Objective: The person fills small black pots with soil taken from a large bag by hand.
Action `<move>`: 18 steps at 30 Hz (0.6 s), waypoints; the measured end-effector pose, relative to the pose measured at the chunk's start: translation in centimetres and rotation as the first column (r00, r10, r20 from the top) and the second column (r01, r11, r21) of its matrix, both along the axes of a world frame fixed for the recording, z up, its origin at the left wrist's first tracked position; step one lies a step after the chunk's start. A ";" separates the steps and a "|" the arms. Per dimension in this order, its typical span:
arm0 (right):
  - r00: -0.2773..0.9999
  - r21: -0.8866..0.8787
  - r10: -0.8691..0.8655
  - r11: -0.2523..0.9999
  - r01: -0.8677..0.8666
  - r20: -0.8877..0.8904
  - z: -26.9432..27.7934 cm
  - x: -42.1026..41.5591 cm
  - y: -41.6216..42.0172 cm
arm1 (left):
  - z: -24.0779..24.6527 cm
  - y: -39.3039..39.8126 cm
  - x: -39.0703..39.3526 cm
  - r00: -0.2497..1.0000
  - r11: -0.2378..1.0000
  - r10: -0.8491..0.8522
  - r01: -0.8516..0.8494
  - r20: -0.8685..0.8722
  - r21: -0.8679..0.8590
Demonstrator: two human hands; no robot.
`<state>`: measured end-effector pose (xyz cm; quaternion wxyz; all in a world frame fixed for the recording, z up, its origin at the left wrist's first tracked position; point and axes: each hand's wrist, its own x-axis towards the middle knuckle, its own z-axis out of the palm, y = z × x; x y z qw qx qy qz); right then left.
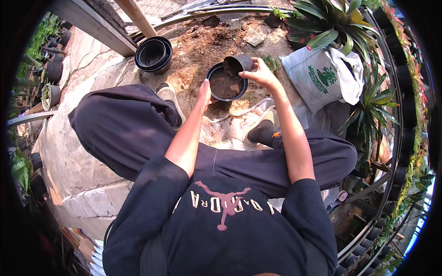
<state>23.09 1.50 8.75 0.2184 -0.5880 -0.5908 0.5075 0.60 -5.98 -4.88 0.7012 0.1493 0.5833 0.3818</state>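
My left hand (206, 92) grips the left rim of a round black plastic pot (245, 90), which has dark soil (226, 86) inside. A smaller dark plant pot (246, 62) is in my right hand (259, 73), tipped on its side over the upper right part of the larger pot. Its mouth faces down and left, and soil shows at its opening. My right thumb and fingers hold it near its base. The fingers of my left hand under the larger pot are mostly hidden.
Nested black pots (154, 57) stand at upper left beside a wooden post (103, 32). Loose brown planting material (197, 45) covers the ground ahead. A white printed sack (314, 77) stands at right, near bromeliad-like plants (326, 29). My shoes (171, 100) flank the work spot.
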 end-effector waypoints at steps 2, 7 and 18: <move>0.999 0.010 0.010 1.000 -0.010 0.044 -0.4 0.3 0.0 | -0.3 0.0 -0.2 1.000 0.999 -0.018 0.018 -0.017 -0.046; 1.000 0.024 -0.022 0.999 0.021 0.017 -2.6 1.1 0.3 | -1.4 0.4 -0.3 1.000 0.998 -0.015 0.014 -0.008 -0.063; 0.995 0.100 -0.096 0.991 0.092 0.033 -5.5 1.0 0.6 | -0.4 0.3 -0.5 0.988 0.996 -0.072 0.063 -0.137 -0.069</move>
